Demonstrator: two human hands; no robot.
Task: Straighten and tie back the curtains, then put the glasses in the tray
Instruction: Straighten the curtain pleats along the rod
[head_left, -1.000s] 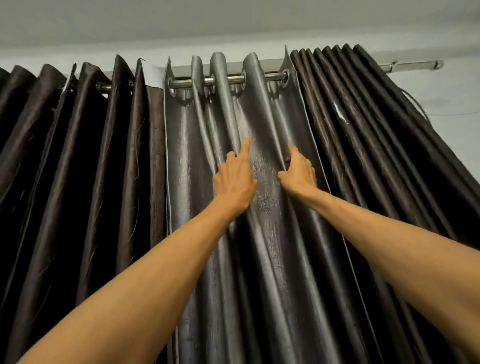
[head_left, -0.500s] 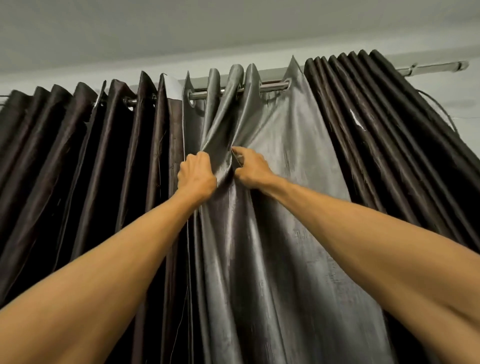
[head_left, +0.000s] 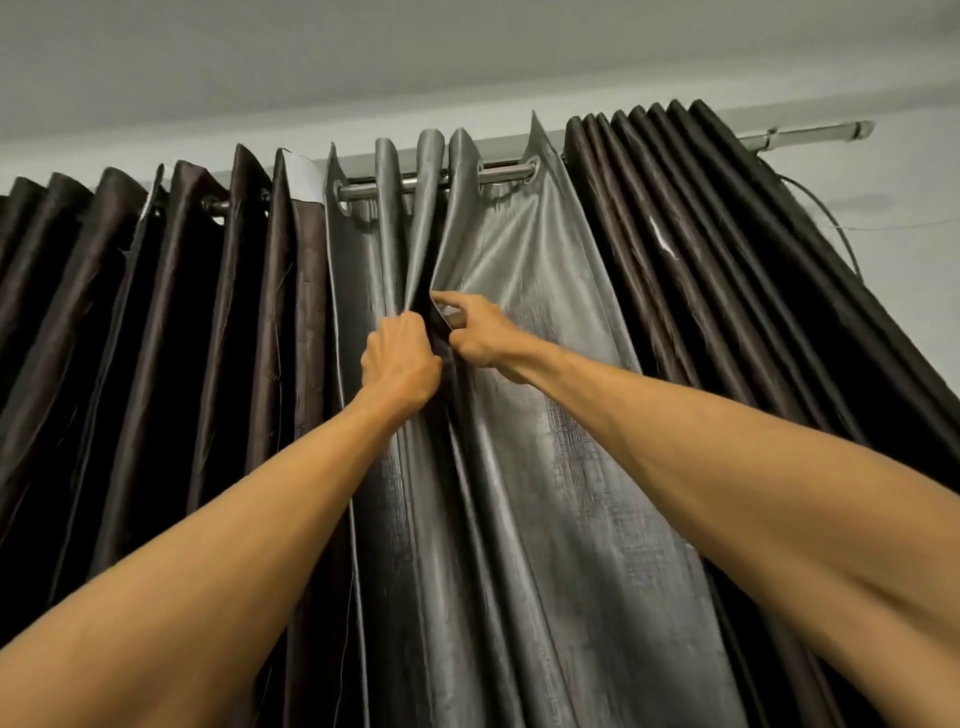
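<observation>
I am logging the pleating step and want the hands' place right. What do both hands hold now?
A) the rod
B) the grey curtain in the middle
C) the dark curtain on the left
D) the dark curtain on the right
B: the left hand and the right hand both have their grip on folds of the grey curtain, below the rod.

Gripping folds in the shiny grey curtain (head_left: 524, 441) with the left hand (head_left: 400, 359). Pinching the next fold with the right hand (head_left: 479, 333), just beside it. Hung on a metal rod (head_left: 500, 173), between dark brown curtains (head_left: 156, 322).
</observation>
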